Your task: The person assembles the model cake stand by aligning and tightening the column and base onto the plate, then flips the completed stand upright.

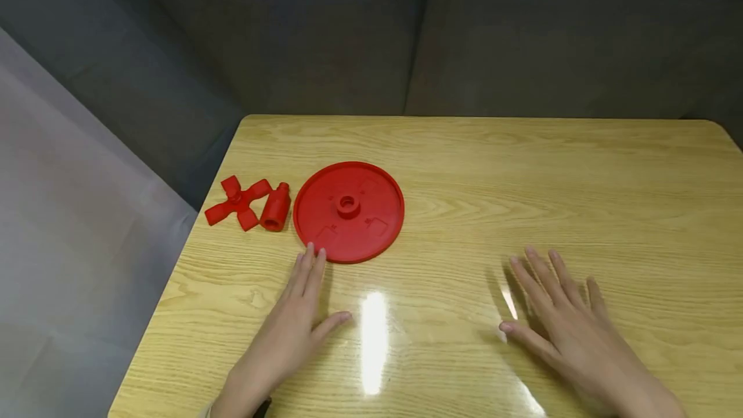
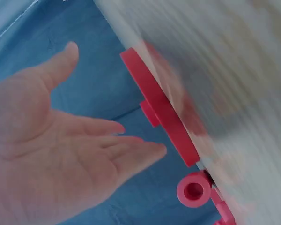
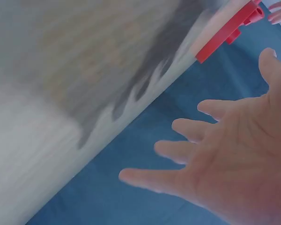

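Note:
A round red disc [image 1: 313, 211] with a raised rim and a central ring-shaped hub lies on the table. Just left of it a red bottle-shaped piece [image 1: 275, 208] lies on its side, its hollow end facing the viewer. Farther left is a red four-armed cross piece [image 1: 237, 201] with a small knob at its centre. My left hand [image 1: 296, 324] hovers near the disc's front edge, fingers straight, thumb spread, holding nothing; the left wrist view shows its palm [image 2: 51, 154] apart from the disc. Off to the right, my right hand [image 1: 571, 331] is spread above the tabletop, also holding nothing.
The wooden table [image 1: 551, 186] has a glossy surface with bright reflections. Behind it hangs a dark grey cloth [image 1: 325, 37], and a lighter grey sheet [image 1: 69, 244] drops along the left side.

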`<state>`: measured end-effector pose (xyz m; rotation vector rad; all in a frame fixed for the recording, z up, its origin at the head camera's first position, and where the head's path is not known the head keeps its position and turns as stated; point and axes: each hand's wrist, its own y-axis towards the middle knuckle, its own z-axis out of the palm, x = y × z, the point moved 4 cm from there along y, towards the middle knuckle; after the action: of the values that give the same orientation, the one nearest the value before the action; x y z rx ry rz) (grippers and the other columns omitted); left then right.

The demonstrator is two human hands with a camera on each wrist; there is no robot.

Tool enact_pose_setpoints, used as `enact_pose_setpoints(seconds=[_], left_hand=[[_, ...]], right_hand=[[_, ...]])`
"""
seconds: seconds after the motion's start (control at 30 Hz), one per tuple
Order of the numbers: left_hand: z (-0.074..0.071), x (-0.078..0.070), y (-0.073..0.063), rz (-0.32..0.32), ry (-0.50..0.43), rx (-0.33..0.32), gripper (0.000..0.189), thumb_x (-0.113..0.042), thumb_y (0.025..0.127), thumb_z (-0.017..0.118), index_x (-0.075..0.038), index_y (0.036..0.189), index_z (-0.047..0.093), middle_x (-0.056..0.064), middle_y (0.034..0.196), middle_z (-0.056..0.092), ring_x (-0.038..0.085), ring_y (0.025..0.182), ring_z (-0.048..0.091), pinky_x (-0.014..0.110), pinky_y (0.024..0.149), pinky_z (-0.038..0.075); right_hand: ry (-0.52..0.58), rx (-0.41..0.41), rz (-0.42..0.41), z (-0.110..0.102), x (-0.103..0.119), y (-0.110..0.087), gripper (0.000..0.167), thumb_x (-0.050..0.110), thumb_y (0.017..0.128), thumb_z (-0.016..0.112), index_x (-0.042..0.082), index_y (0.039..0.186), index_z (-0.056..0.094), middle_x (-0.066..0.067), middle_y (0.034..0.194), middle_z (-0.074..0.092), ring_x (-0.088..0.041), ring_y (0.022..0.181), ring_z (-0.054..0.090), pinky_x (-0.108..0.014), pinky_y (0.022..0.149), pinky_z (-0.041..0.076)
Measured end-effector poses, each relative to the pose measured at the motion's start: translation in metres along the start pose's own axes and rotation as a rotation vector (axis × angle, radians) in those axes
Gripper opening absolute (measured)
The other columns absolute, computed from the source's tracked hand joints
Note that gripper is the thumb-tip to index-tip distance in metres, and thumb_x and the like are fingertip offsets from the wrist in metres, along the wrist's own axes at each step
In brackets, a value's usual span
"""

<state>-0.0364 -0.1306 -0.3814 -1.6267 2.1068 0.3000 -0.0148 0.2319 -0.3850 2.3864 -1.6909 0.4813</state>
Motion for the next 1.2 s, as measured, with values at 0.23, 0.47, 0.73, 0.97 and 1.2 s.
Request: enact_pose_setpoints(seconds=[0.23,0.47,0.73,0.97,1.2], left_hand=[[-0.009,0.017,0.014,-0.049,-0.054,-0.005,0.101,-0.039,0.089,0.073,0.005,0.154,0.010,0.022,0.161,0.005,0.036,0.147,0.013,0.050,0.105,0.038],[-0.015,0.028,0.026,-0.027,-0.030,-0.012,0.101,-0.034,0.087,0.076,0.012,0.151,0.012,0.030,0.157,0.011,0.041,0.144,0.017,0.051,0.104,0.039],[-0.019,0.036,0.039,-0.003,-0.018,-0.023,0.100,-0.030,0.087,0.076,0.016,0.149,0.013,0.033,0.156,0.012,0.045,0.142,0.022,0.053,0.103,0.039],[-0.020,0.044,0.051,-0.002,0.015,-0.001,0.100,-0.030,0.087,0.077,0.017,0.148,0.014,0.034,0.155,0.013,0.045,0.140,0.026,0.050,0.100,0.045],[-0.020,0.047,0.062,-0.014,0.024,0.033,0.097,-0.032,0.089,0.074,0.018,0.147,0.014,0.035,0.154,0.015,0.046,0.140,0.025,0.052,0.100,0.044]], right_hand=[[0.012,0.037,-0.110,-0.004,0.013,0.034,0.090,0.052,0.095,0.058,0.021,0.159,0.002,-0.003,0.164,0.004,-0.024,0.150,0.001,-0.056,0.117,0.002],[0.004,0.081,-0.250,0.003,0.021,0.088,0.092,0.054,0.093,0.060,0.006,0.157,0.015,-0.012,0.162,0.016,-0.030,0.148,0.014,-0.061,0.113,0.019],[0.071,0.148,-0.333,0.010,0.029,0.152,0.093,0.050,0.091,0.066,0.001,0.155,0.020,-0.015,0.160,0.019,-0.032,0.148,0.015,-0.059,0.114,0.019],[0.162,0.234,-0.370,0.014,0.034,0.204,0.102,0.043,0.085,0.076,-0.003,0.154,0.017,-0.019,0.160,0.016,-0.033,0.148,0.012,-0.051,0.117,0.020],[0.231,0.295,-0.369,0.021,0.039,0.235,0.109,0.043,0.080,0.081,-0.002,0.155,0.015,-0.018,0.161,0.014,-0.032,0.148,0.011,-0.046,0.117,0.020]])
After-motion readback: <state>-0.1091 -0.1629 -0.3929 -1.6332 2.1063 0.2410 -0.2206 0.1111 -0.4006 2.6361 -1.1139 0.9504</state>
